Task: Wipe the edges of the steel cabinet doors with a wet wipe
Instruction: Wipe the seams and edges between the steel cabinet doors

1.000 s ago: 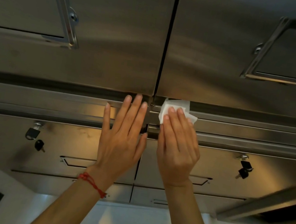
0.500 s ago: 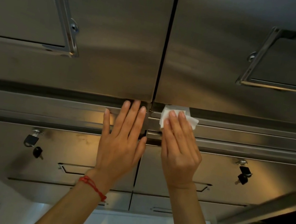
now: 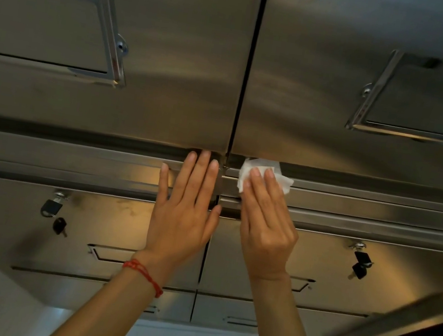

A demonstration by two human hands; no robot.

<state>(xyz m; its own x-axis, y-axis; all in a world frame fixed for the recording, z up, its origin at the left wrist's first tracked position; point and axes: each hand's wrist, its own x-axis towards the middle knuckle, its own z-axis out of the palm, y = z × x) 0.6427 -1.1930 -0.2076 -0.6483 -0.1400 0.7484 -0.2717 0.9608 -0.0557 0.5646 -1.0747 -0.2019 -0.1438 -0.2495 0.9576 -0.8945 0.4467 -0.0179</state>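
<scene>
Reaching up from the bottom of the frame, two bare forearms rise to the steel cabinet front. A red braided string bracelet [image 3: 144,274] circles the left wrist. The left hand [image 3: 183,220] lies flat at the centre of the frame, fingers straight and together, pressing on the brushed horizontal rail and holding nothing. Just beside it to the right, the right hand [image 3: 266,227] presses a crumpled white wet wipe [image 3: 265,175] under straight fingers against the lower edge of the upper right door [image 3: 372,84]; the wipe's soft folds spread sideways along that edge, its long axis running left to right. The upper left door [image 3: 107,109] meets its neighbour at a dark vertical seam. Both are smooth, dull-shining steel sheets, each with a recessed rectangular handle frame. Below the rail, lower doors carry a small padlock [image 3: 49,207] at the left of the frame and black keys [image 3: 361,265] at the right, plus slim recessed pulls.
</scene>
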